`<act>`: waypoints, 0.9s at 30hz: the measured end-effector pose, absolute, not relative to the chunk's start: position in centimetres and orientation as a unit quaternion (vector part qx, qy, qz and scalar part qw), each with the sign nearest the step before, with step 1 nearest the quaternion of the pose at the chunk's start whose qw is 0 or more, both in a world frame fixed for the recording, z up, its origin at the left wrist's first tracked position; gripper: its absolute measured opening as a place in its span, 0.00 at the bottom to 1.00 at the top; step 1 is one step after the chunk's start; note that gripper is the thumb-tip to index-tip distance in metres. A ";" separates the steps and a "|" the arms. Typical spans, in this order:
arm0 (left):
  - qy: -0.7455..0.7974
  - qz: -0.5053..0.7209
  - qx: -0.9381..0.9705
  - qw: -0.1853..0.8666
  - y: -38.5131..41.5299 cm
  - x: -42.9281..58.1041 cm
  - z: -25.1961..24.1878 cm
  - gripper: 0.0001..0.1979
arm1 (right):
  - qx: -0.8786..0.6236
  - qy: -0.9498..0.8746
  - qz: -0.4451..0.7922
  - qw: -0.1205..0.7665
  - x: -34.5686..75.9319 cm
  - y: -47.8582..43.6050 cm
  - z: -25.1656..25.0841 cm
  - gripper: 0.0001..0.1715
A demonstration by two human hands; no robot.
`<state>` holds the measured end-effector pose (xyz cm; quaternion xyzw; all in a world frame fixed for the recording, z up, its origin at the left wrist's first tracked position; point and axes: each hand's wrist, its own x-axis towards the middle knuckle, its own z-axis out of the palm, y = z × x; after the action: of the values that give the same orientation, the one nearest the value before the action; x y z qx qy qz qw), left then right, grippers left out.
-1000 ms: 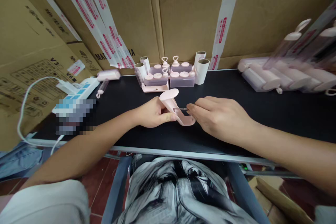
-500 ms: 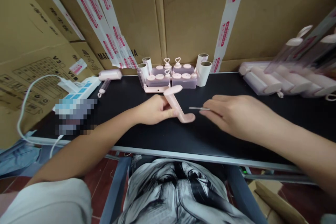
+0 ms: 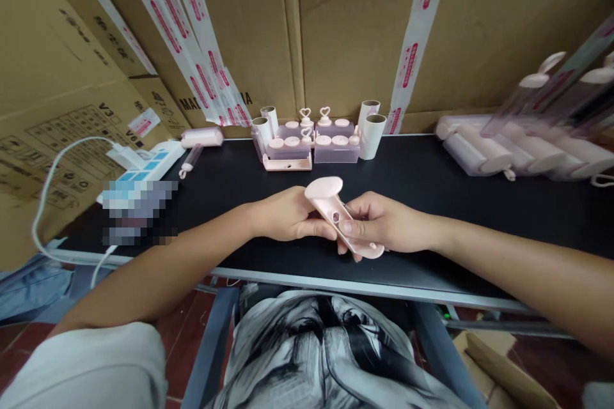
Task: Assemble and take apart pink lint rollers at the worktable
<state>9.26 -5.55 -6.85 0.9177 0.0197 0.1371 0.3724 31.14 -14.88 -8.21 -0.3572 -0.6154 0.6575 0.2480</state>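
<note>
A pink plastic handle piece (image 3: 336, 211) with a rounded flat head is held between both hands above the near part of the black tabletop (image 3: 432, 179). My left hand (image 3: 283, 214) grips its upper part from the left, fingers closed. My right hand (image 3: 384, 223) wraps the lower part from the right, thumb pressed on top. The thin metal rod seen earlier is not clearly visible now.
At the back stand pink and lilac parts (image 3: 311, 140) and white paper rolls (image 3: 371, 128). A pile of rollers in clear sleeves (image 3: 518, 147) lies at the right. A power strip (image 3: 144, 166) with white cable sits left. Taped cardboard boxes (image 3: 336, 25) wall the back.
My right hand, which held a thin metal rod apart from the handle, has come in and closed round the handle's lower part. The handle has shifted nearer and to the right.
</note>
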 end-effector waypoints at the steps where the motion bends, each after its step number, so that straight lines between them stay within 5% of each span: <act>1: 0.017 0.144 0.925 0.351 -5.4 9.3 -7.0 0.24 | -0.355 -0.613 0.657 0.259 31.0 -15.0 -8.2 0.36; 11: 0.048 0.185 0.926 0.324 -5.4 9.4 -6.7 0.23 | -0.372 -0.630 0.575 0.368 30.6 -15.9 -7.8 0.32; 16: 0.157 0.302 0.904 0.259 -3.7 8.2 -7.0 0.26 | -0.410 -0.631 0.486 0.444 31.7 -16.8 -5.8 0.30; 22: 0.158 0.292 0.851 0.408 -3.6 8.5 -7.2 0.19 | -0.533 -0.572 0.393 0.483 34.6 -14.4 -6.2 0.33; 27: 0.218 0.370 0.865 0.258 -2.6 8.0 -5.8 0.24 | -0.598 -0.555 0.296 0.497 37.7 -12.6 -6.2 0.31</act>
<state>8.00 -2.60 -5.81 0.8652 0.2181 0.3703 0.2583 37.66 -12.63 -6.24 -0.5976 -0.5554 0.2964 0.4966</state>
